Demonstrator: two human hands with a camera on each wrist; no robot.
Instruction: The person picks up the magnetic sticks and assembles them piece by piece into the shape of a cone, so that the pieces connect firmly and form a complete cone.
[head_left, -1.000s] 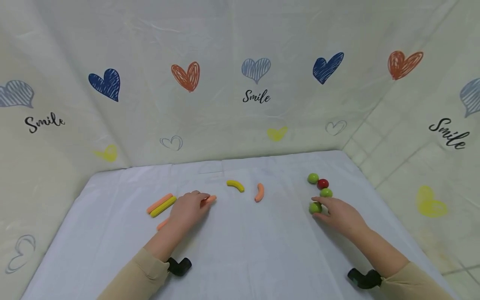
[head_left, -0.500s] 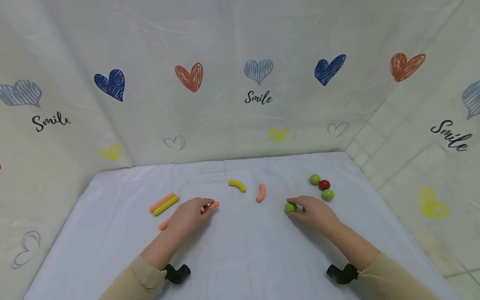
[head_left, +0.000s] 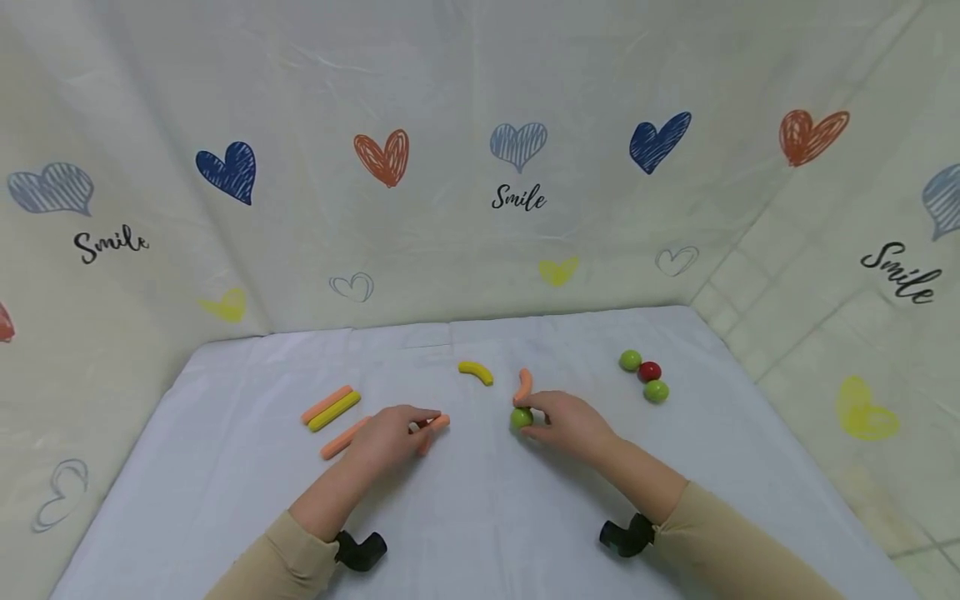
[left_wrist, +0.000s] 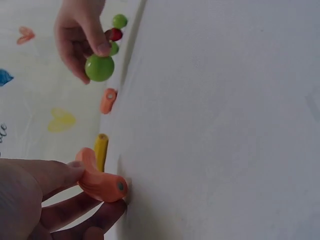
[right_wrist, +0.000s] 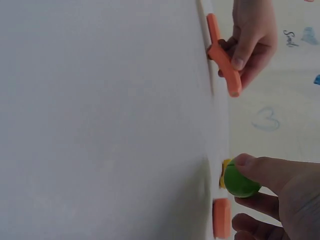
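My left hand [head_left: 390, 437] pinches a curved orange stick [left_wrist: 100, 182] with a grey dot on its end, between thumb and fingers just over the table. To its right, my right hand [head_left: 573, 423] pinches a glossy green ball [head_left: 520, 419] between thumb and fingertips. Just behind that ball lies another curved orange stick [head_left: 524, 382], apart from both hands. A curved yellow stick [head_left: 476, 372] lies farther back, between the hands. Beside the left hand is a straight orange stick [head_left: 341, 442], partly hidden by the hand.
A straight yellow stick [head_left: 334, 411] and an orange one [head_left: 326, 404] lie side by side at left. At the back right sit a red ball [head_left: 649, 372], a green ball [head_left: 631, 360] and another green ball [head_left: 656, 392]. A white cloth covers the table [head_left: 480, 517].
The right hand has carried the green ball leftward, away from the other balls, to the table's middle. The left hand shifts slightly right, still pinching its curved orange stick.
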